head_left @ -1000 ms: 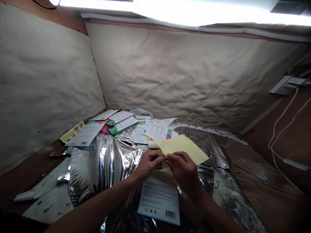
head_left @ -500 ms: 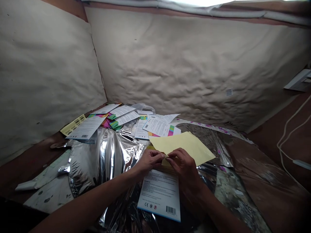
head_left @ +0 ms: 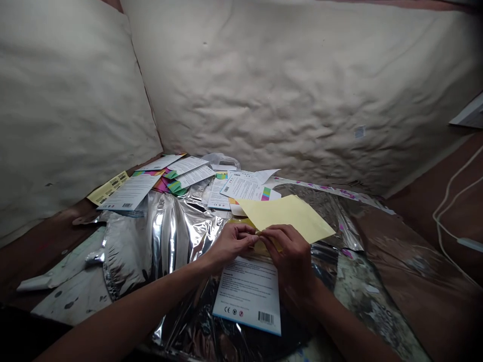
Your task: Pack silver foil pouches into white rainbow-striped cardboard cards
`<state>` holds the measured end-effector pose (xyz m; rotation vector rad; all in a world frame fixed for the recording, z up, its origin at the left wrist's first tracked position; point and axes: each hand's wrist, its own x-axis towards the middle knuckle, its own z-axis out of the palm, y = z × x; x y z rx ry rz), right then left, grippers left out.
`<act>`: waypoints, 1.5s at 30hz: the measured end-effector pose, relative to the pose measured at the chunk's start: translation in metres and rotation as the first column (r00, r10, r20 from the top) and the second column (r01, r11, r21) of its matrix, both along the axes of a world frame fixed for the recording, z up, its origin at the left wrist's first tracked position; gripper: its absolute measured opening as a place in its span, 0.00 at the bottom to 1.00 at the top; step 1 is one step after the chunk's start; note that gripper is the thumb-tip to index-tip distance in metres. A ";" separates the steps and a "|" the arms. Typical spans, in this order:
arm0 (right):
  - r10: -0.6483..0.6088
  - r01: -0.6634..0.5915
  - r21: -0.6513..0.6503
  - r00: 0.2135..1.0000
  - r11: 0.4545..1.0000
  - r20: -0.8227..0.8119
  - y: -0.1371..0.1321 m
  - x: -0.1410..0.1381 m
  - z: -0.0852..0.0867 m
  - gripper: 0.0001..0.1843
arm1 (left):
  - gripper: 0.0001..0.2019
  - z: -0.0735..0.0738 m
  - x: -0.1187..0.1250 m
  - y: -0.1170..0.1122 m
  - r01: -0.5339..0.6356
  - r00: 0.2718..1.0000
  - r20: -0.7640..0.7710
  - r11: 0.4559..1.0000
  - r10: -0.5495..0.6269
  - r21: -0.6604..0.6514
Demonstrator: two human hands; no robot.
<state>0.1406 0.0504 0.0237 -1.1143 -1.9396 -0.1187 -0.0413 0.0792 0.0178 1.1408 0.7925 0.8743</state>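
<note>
My left hand [head_left: 233, 244] and my right hand [head_left: 290, 256] meet at the near edge of a pale yellow paper sheet [head_left: 287, 217], their fingertips pinching it. A darker yellow piece [head_left: 240, 221] shows beneath the sheet, partly hidden by my fingers. Just below my hands lies a white printed card [head_left: 248, 294] with a barcode and a blue lower edge. Crinkled silver foil [head_left: 177, 236] spreads under everything.
Several printed cards with colourful sticky-note strips [head_left: 192, 177] lie in a loose heap beyond my hands. A cream padded wall [head_left: 264, 85] rises behind. A brown surface [head_left: 407, 281] with a white cable [head_left: 443, 221] lies on the right.
The whole view has tilted downward, so the wall's upper edge and the ceiling light have left the frame. My hands stay pinched on the yellow sheet, with only slight finger movement.
</note>
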 end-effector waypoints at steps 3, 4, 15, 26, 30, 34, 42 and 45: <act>0.008 -0.009 0.039 1.000 0.999 0.026 0.001 0.002 -0.002 0.04 | 0.18 -0.003 0.000 0.001 -0.006 1.000 0.018 0.998 0.007 -0.060; 0.015 -0.015 0.035 1.000 0.999 0.018 0.001 0.002 -0.002 0.04 | 0.18 -0.004 0.000 0.001 -0.007 1.000 0.024 0.998 0.008 -0.063; -0.016 0.005 0.142 0.997 0.990 0.079 0.001 0.000 -0.001 0.06 | 0.18 -0.006 0.002 0.001 0.018 0.995 0.104 0.993 -0.006 -0.114; 0.008 -0.012 0.092 0.999 0.996 0.047 0.003 0.000 -0.005 0.09 | 0.16 -0.010 0.001 0.003 0.054 0.983 0.179 0.995 -0.039 -0.080; 0.010 -0.024 0.161 0.996 0.987 0.087 0.001 -0.001 -0.002 0.09 | 0.18 -0.011 0.000 0.003 0.061 0.984 0.175 0.993 -0.043 -0.102; 0.054 -0.058 0.083 0.997 0.995 0.053 0.001 -0.002 -0.001 0.08 | 0.18 -0.011 0.000 0.003 0.070 0.985 0.164 0.993 -0.054 -0.091; 0.086 -0.108 -0.180 0.988 0.978 -0.128 0.007 0.000 -0.007 0.03 | 0.23 -0.004 -0.004 0.004 0.118 0.987 0.116 0.991 -0.110 -0.066; 0.109 -0.131 -0.207 0.987 0.970 -0.114 0.007 -0.002 -0.009 0.04 | 0.22 -0.001 -0.003 0.003 0.115 0.988 0.123 0.977 -0.094 -0.180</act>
